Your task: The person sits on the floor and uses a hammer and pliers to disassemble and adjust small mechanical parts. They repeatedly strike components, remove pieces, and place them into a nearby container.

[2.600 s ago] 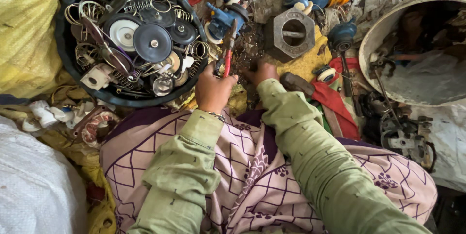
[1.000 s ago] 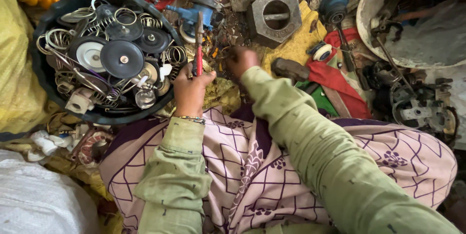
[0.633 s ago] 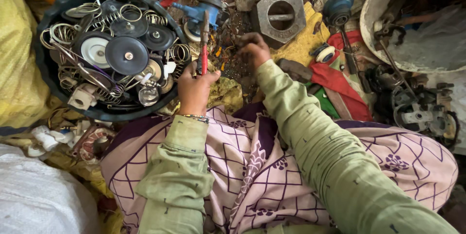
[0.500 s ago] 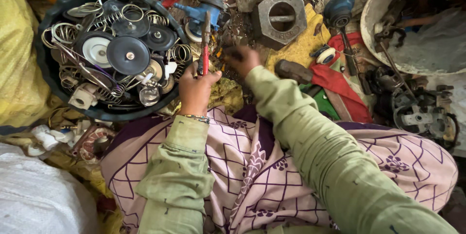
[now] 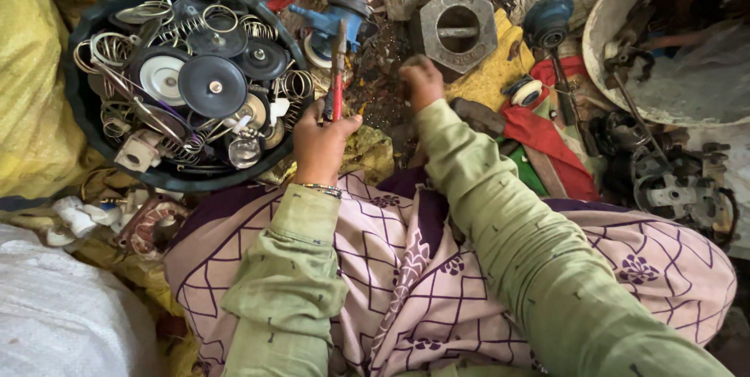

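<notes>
**Now: pliers gripped tight, other hand down in the scrap**

Right at centre frame, the left hand (image 5: 322, 142) is wrapped firmly round the red handles of a pair of pliers (image 5: 337, 72), fingers closed on them, the tool standing upright with its dark nose pointing toward the top of the picture. Just to the right, the right hand (image 5: 420, 82) is curled, knuckles up, fingertips pressed into the small dark scrap (image 5: 379, 88) on the ground; whether it pinches anything there, I cannot tell. Above it sits a grey hexagonal metal block (image 5: 457, 29) on yellow cloth. Upper left, a round black tub (image 5: 183, 72) is packed with pulley discs, springs and rings. Far right, a pale basin's rim (image 5: 598, 33) curves in, with a red cloth (image 5: 547, 131) lying between.
</notes>
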`<state>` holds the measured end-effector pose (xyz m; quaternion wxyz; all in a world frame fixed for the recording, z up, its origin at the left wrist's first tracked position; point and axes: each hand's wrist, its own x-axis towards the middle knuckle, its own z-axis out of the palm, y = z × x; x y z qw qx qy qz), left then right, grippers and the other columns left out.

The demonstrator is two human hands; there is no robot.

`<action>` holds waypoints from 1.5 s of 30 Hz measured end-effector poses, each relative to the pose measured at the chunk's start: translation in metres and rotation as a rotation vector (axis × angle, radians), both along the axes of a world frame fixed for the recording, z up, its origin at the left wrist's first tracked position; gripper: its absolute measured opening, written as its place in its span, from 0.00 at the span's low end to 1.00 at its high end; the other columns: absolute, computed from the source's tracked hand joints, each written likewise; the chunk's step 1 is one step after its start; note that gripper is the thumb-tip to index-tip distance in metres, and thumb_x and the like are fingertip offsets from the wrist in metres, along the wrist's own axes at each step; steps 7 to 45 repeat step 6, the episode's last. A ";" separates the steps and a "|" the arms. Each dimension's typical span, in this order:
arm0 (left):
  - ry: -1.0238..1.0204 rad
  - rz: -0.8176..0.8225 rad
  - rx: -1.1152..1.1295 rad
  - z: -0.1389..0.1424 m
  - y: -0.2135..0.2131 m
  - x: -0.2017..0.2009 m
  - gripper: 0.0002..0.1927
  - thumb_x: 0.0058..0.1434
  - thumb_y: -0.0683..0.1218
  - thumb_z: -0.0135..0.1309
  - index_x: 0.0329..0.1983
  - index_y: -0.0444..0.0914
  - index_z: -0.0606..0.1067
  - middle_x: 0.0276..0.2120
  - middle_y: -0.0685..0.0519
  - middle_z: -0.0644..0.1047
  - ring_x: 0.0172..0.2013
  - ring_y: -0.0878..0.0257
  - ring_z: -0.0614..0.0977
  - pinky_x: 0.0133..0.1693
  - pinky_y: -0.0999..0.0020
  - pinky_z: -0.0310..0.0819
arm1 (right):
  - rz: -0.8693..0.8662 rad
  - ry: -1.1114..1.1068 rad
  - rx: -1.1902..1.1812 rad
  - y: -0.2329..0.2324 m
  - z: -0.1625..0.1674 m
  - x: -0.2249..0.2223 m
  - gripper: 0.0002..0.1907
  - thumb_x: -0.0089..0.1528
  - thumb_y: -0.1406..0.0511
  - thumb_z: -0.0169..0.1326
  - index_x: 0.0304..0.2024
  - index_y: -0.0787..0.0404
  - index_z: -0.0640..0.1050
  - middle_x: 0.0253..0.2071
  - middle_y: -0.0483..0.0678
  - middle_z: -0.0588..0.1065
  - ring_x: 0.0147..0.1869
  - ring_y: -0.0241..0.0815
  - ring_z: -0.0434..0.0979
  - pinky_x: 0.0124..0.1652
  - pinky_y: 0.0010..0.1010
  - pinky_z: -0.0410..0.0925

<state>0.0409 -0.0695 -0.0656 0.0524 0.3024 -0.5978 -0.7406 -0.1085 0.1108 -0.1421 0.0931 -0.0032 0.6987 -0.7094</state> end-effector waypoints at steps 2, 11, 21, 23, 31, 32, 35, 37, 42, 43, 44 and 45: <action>-0.054 -0.003 -0.010 -0.001 0.000 0.000 0.34 0.47 0.42 0.68 0.57 0.25 0.73 0.39 0.50 0.79 0.36 0.65 0.77 0.41 0.71 0.73 | 0.055 -0.192 -0.319 0.002 0.000 0.000 0.12 0.56 0.62 0.63 0.39 0.61 0.79 0.32 0.50 0.78 0.34 0.44 0.77 0.32 0.39 0.73; 0.035 0.017 0.056 -0.010 -0.001 0.001 0.35 0.46 0.42 0.68 0.58 0.23 0.73 0.46 0.48 0.80 0.43 0.64 0.80 0.48 0.73 0.73 | 0.065 -0.194 0.148 -0.018 0.001 0.012 0.16 0.59 0.61 0.66 0.47 0.60 0.82 0.40 0.50 0.82 0.34 0.38 0.79 0.34 0.31 0.73; 0.035 0.017 0.056 -0.010 -0.001 0.001 0.35 0.46 0.42 0.68 0.58 0.23 0.73 0.46 0.48 0.80 0.43 0.64 0.80 0.48 0.73 0.73 | 0.065 -0.194 0.148 -0.018 0.001 0.012 0.16 0.59 0.61 0.66 0.47 0.60 0.82 0.40 0.50 0.82 0.34 0.38 0.79 0.34 0.31 0.73; 0.035 0.017 0.056 -0.010 -0.001 0.001 0.35 0.46 0.42 0.68 0.58 0.23 0.73 0.46 0.48 0.80 0.43 0.64 0.80 0.48 0.73 0.73 | 0.065 -0.194 0.148 -0.018 0.001 0.012 0.16 0.59 0.61 0.66 0.47 0.60 0.82 0.40 0.50 0.82 0.34 0.38 0.79 0.34 0.31 0.73; 0.035 0.017 0.056 -0.010 -0.001 0.001 0.35 0.46 0.42 0.68 0.58 0.23 0.73 0.46 0.48 0.80 0.43 0.64 0.80 0.48 0.73 0.73 | 0.065 -0.194 0.148 -0.018 0.001 0.012 0.16 0.59 0.61 0.66 0.47 0.60 0.82 0.40 0.50 0.82 0.34 0.38 0.79 0.34 0.31 0.73; 0.035 0.017 0.056 -0.010 -0.001 0.001 0.35 0.46 0.42 0.68 0.58 0.23 0.73 0.46 0.48 0.80 0.43 0.64 0.80 0.48 0.73 0.73 | 0.065 -0.194 0.148 -0.018 0.001 0.012 0.16 0.59 0.61 0.66 0.47 0.60 0.82 0.40 0.50 0.82 0.34 0.38 0.79 0.34 0.31 0.73; 0.035 0.017 0.056 -0.010 -0.001 0.001 0.35 0.46 0.42 0.68 0.58 0.23 0.73 0.46 0.48 0.80 0.43 0.64 0.80 0.48 0.73 0.73 | 0.065 -0.194 0.148 -0.018 0.001 0.012 0.16 0.59 0.61 0.66 0.47 0.60 0.82 0.40 0.50 0.82 0.34 0.38 0.79 0.34 0.31 0.73; 0.035 0.017 0.056 -0.010 -0.001 0.001 0.35 0.46 0.42 0.68 0.58 0.23 0.73 0.46 0.48 0.80 0.43 0.64 0.80 0.48 0.73 0.73 | 0.065 -0.194 0.148 -0.018 0.001 0.012 0.16 0.59 0.61 0.66 0.47 0.60 0.82 0.40 0.50 0.82 0.34 0.38 0.79 0.34 0.31 0.73; 0.035 0.017 0.056 -0.010 -0.001 0.001 0.35 0.46 0.42 0.68 0.58 0.23 0.73 0.46 0.48 0.80 0.43 0.64 0.80 0.48 0.73 0.73 | 0.065 -0.194 0.148 -0.018 0.001 0.012 0.16 0.59 0.61 0.66 0.47 0.60 0.82 0.40 0.50 0.82 0.34 0.38 0.79 0.34 0.31 0.73; 0.035 0.017 0.056 -0.010 -0.001 0.001 0.35 0.46 0.42 0.68 0.58 0.23 0.73 0.46 0.48 0.80 0.43 0.64 0.80 0.48 0.73 0.73 | 0.065 -0.194 0.148 -0.018 0.001 0.012 0.16 0.59 0.61 0.66 0.47 0.60 0.82 0.40 0.50 0.82 0.34 0.38 0.79 0.34 0.31 0.73; 0.035 0.017 0.056 -0.010 -0.001 0.001 0.35 0.46 0.42 0.68 0.58 0.23 0.73 0.46 0.48 0.80 0.43 0.64 0.80 0.48 0.73 0.73 | 0.065 -0.194 0.148 -0.018 0.001 0.012 0.16 0.59 0.61 0.66 0.47 0.60 0.82 0.40 0.50 0.82 0.34 0.38 0.79 0.34 0.31 0.73; 0.035 0.017 0.056 -0.010 -0.001 0.001 0.35 0.46 0.42 0.68 0.58 0.23 0.73 0.46 0.48 0.80 0.43 0.64 0.80 0.48 0.73 0.73 | 0.065 -0.194 0.148 -0.018 0.001 0.012 0.16 0.59 0.61 0.66 0.47 0.60 0.82 0.40 0.50 0.82 0.34 0.38 0.79 0.34 0.31 0.73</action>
